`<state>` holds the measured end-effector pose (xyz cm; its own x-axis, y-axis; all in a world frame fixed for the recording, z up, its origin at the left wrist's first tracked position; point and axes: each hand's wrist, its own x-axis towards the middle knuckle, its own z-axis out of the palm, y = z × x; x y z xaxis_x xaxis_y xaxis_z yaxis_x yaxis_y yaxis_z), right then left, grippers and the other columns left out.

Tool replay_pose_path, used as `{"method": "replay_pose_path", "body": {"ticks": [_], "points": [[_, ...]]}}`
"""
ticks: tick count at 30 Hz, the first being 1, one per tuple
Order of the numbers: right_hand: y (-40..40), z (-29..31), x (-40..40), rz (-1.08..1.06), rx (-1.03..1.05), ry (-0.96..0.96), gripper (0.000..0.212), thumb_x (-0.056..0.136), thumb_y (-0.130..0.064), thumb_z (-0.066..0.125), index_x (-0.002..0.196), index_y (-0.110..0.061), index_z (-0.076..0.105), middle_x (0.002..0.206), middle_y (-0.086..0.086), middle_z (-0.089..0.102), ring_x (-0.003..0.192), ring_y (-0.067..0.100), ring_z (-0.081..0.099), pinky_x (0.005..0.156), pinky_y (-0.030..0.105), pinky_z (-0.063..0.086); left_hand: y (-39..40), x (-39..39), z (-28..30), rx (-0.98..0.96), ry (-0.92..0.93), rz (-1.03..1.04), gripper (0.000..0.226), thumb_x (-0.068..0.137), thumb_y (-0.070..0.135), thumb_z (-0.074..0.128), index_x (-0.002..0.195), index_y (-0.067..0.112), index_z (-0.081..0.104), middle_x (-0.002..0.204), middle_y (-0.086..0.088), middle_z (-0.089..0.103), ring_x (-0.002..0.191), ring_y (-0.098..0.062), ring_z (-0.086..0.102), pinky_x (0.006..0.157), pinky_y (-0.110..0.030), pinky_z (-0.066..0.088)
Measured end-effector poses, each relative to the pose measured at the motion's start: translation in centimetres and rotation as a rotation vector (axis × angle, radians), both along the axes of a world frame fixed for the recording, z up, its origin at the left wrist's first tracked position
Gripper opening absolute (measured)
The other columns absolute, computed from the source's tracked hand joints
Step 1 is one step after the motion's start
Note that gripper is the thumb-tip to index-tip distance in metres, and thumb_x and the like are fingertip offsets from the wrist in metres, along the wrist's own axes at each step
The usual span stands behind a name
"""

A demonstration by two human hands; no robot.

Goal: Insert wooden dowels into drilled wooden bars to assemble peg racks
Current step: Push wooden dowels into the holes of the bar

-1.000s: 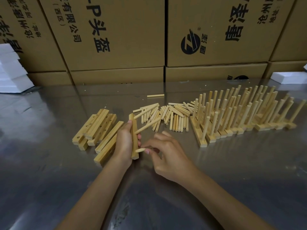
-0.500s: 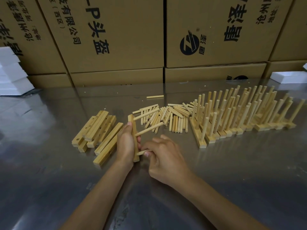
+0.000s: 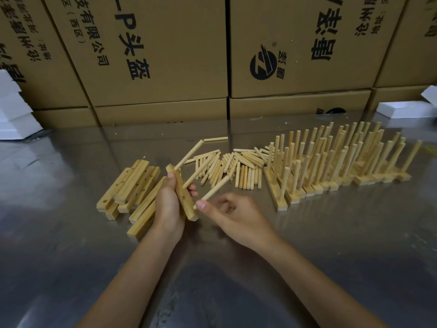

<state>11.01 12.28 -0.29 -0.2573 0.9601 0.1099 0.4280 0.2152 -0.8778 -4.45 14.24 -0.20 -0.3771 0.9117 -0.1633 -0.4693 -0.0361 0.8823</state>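
Head view: the left hand (image 3: 169, 204) grips a drilled bar (image 3: 183, 194) just right of the bar stack (image 3: 132, 185). The right hand (image 3: 233, 215) pinches a dowel (image 3: 214, 189) against the bar, with the loose dowels (image 3: 233, 169) beyond.

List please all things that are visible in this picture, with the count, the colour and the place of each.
bar in hand: one, pale wood, two dowels already in it
loose dowels: many, pale wood, table centre
drilled bars: a pile, pale wood, left of centre
finished racks: many, pale wood, right side
table: one, grey metal
cardboard boxes: several, brown, behind
white blocks: several, far left and right
left hand: holds the bar
right hand: pinches a dowel
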Motion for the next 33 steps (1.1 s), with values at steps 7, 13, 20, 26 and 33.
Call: {"method": "replay_pose_path", "body": {"ticks": [7,13,20,26,33], "points": [[1.1,0.2,0.7,-0.016,-0.04,0.125,0.013,0.085,-0.033,0.075,0.084,-0.02,0.074,0.068,-0.011,0.065,0.059,-0.007,0.057,0.049,0.009,0.04,-0.1,0.9,0.2,0.136,0.092,-0.158,0.023,0.107,0.029,0.039,0.122,0.018,0.053,0.095,-0.014,0.071,0.082,-0.025,0.072,0.074,-0.048,0.06],[1.9,1.7,4.6,-0.032,-0.082,-0.09,0.004,0.09,-0.033,0.069,0.092,-0.029,0.069,0.094,-0.006,0.068,0.089,0.009,0.061,0.076,0.027,0.05,0.2,-1.6,0.3,0.125,0.199,-0.329,0.025,0.085,0.021,0.073,0.107,0.007,0.072,0.106,-0.012,0.074,0.101,-0.028,0.071,0.076,-0.036,0.06],[-0.6,-0.1,10.5,-0.202,0.008,-0.298,0.012,0.09,-0.02,0.066,0.079,-0.019,0.064,0.091,-0.001,0.057,0.081,0.013,0.057,0.074,0.031,0.045,-1.5,0.4,0.3,-0.002,0.741,-0.696,0.026,0.071,0.028,0.088,0.089,0.014,0.074,0.085,0.002,0.075,0.077,-0.009,0.069,0.065,-0.015,0.053],[-2.1,-0.2,14.8,-0.48,0.044,-0.414,0.016,0.091,-0.025,0.065,0.105,-0.018,0.064,0.085,-0.006,0.059,0.081,0.018,0.057,0.066,0.033,0.041,-2.8,7.3,-1.5,0.172,1.244,-0.461,0.023,0.074,0.037,0.086,0.087,0.024,0.074,0.087,0.009,0.059,0.083,0.0,0.052,0.066,-0.009,0.036],[-4.2,-1.5,15.4,-0.669,0.105,-0.499,0.015,0.087,-0.028,0.06,0.074,-0.026,0.053,0.072,-0.008,0.062,0.068,0.023,0.051,0.06,0.033,0.037,-2.4,10.8,-2.6,0.184,1.238,-0.289,0.033,0.073,0.031,0.088,0.095,0.024,0.065,0.081,0.011,0.059,0.07,-0.001,0.051,0.059,-0.009,0.038]]}}
